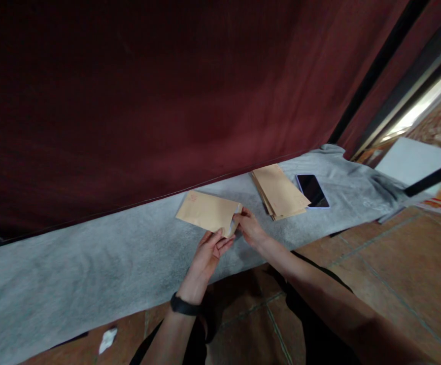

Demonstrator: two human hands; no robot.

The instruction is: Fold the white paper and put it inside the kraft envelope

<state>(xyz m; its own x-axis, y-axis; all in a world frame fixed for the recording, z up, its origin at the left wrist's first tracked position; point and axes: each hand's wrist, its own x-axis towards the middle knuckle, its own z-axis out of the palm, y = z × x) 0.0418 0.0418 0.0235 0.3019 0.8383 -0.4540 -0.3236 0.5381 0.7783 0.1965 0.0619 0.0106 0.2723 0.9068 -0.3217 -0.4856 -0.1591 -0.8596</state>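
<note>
A tan paper envelope (207, 209) with a small red print at its far left corner lies just over the grey cloth, tilted slightly. My left hand (209, 253) grips its near edge, the thumb on top and the fingers below. At the envelope's right end, my right hand (248, 226) pinches the flap, where a pale strip shows. The right fingertips are partly hidden by the paper. To the right of my hands rests a loose stack of similar envelopes (279, 191), their edges fanned a little.
A dark-screened phone (313, 191) lies beside the stack. The grey cloth (91, 263) covers a long narrow surface against a dark red curtain (190, 101). Black poles (376, 73) stand at the right. On the tiled floor (406, 268) lies a crumpled white tissue (108, 340).
</note>
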